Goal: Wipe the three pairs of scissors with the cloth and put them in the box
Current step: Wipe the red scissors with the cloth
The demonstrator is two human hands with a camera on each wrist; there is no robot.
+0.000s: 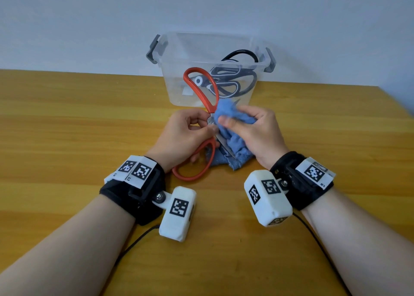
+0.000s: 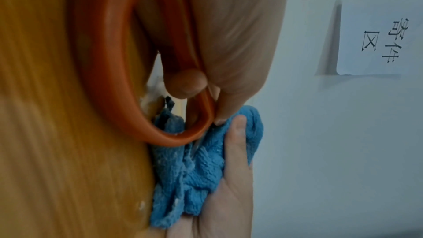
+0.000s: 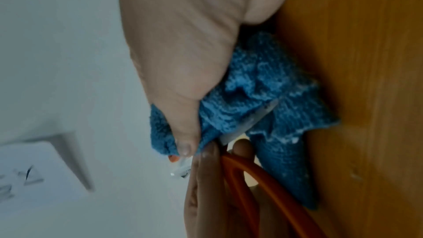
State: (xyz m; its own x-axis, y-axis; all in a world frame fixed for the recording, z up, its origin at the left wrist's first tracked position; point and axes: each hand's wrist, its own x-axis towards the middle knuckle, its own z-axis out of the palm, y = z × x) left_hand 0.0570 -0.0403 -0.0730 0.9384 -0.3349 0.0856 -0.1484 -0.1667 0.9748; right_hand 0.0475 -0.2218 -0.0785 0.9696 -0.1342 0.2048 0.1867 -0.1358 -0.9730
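Red-handled scissors [image 1: 202,89] stand spread wide above the table, one handle loop rising toward the box and the other loop [image 2: 109,71] low by my left wrist. My left hand [image 1: 186,132] grips them near the pivot. My right hand [image 1: 251,127] holds the bunched blue cloth [image 1: 233,138] and pinches it around a steel blade [image 3: 254,118]. The cloth's lower end [image 3: 288,160] trails onto the wood. Two black-handled pairs of scissors [image 1: 233,78] lie inside the clear plastic box [image 1: 177,53].
The box with grey latches [image 1: 154,49] stands at the back of the wooden table [image 1: 67,116], against a pale wall. A paper sheet with printed characters [image 2: 375,39] hangs on a wall. Black cables [image 1: 134,239] run from my wrist cameras.
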